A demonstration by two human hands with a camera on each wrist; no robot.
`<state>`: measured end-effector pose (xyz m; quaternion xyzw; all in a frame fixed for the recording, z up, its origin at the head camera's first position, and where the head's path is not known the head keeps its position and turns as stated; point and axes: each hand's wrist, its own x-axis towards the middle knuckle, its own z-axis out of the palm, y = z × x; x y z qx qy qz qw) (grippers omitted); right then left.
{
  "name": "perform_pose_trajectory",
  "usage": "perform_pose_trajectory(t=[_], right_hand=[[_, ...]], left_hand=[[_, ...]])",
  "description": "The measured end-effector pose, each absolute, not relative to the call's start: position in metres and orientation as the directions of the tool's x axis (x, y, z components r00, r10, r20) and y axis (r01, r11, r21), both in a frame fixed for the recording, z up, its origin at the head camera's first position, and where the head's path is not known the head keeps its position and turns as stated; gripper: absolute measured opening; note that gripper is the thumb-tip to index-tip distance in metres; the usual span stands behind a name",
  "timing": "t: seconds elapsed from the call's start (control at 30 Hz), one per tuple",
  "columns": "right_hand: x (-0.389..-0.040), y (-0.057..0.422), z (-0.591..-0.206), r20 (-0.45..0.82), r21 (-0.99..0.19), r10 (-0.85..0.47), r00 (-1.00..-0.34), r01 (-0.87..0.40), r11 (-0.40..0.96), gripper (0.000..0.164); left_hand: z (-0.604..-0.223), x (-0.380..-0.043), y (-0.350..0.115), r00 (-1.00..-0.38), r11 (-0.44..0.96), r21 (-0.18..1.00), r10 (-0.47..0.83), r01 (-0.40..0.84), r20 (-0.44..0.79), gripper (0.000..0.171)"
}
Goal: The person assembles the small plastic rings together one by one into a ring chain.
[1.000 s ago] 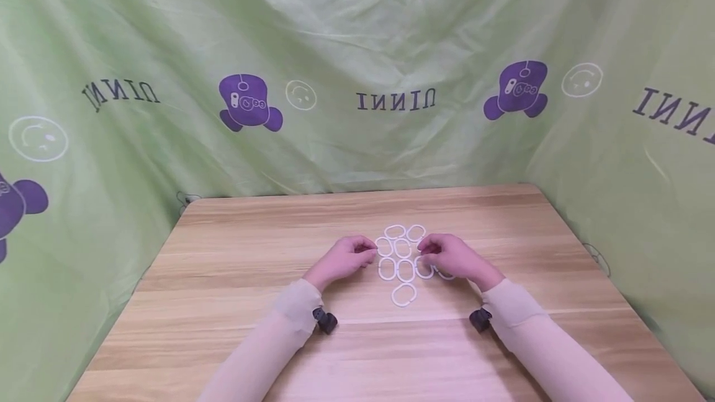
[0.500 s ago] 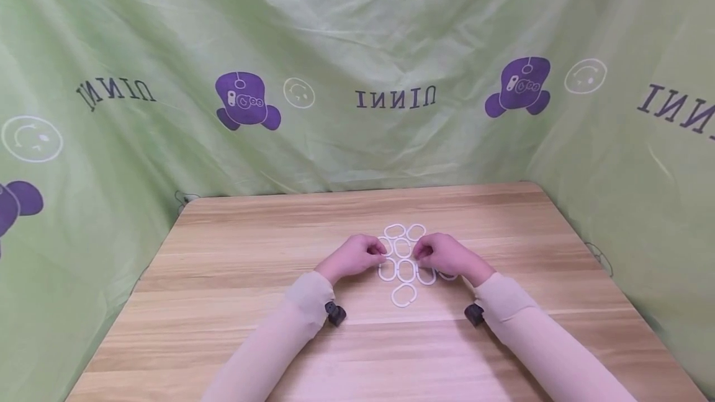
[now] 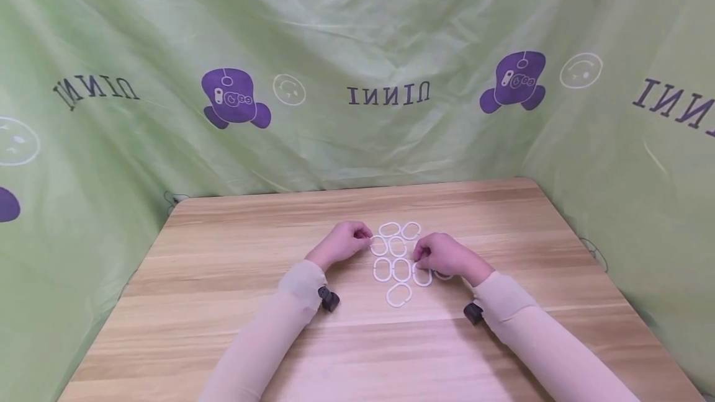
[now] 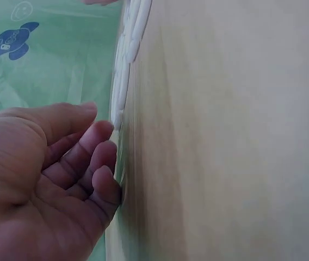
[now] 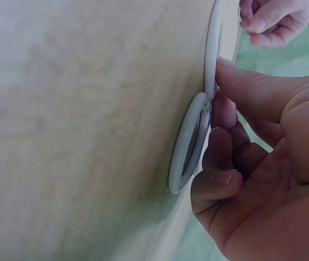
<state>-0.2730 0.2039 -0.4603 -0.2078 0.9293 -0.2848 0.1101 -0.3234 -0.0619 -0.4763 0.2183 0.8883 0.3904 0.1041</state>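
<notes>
Several white oval shower curtain rings (image 3: 401, 270) lie flat in a cluster on the wooden table. My right hand (image 3: 447, 255) pinches the top edge of one curtain ring (image 3: 422, 283) at the right of the cluster. In the right wrist view its thumb is at that ring's edge, and another curtain ring (image 5: 183, 147) lies below the fingers. My left hand (image 3: 343, 242) is at the far-left ring (image 3: 378, 245), fingertips close to its rim. Seen from the left wrist, the fingers (image 4: 104, 155) are loosely bent with nothing between them and the thumb.
The wood-grain table (image 3: 223, 327) runs back to a green cloth (image 3: 313, 135) that hangs on three sides. A dark wrist camera (image 3: 329, 298) sits at the left cuff and another (image 3: 473, 313) at the right cuff. One ring (image 3: 399, 295) lies nearest the person.
The left hand went right over the left ring, then drew back left. The right hand shifted slightly left and toward the person; the ring at its fingertips moved a little toward the person.
</notes>
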Motion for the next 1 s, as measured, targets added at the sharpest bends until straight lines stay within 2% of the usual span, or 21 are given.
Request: perform_pose_trajectory(t=[0.37,0.7,1.0], right_hand=[[-0.274,0.203,-0.461,-0.089,-0.526,-0.475,-0.876,-0.363,0.769,0.008],[-0.271,0.199,-0.459,-0.080,-0.492,-0.497,-0.864,-0.399,0.773,0.010],[-0.269,0.198,-0.458,-0.090,-0.476,-0.500,-0.861,-0.404,0.781,0.012]], left_hand=[[-0.477,-0.340,-0.054,-0.870,0.647,0.686,0.491,0.333,-0.041,0.006],[-0.466,-0.336,-0.047,-0.864,0.691,0.646,0.494,0.324,-0.094,0.013],[-0.471,-0.330,-0.045,-0.811,0.690,0.598,0.575,0.407,-0.111,0.011]])
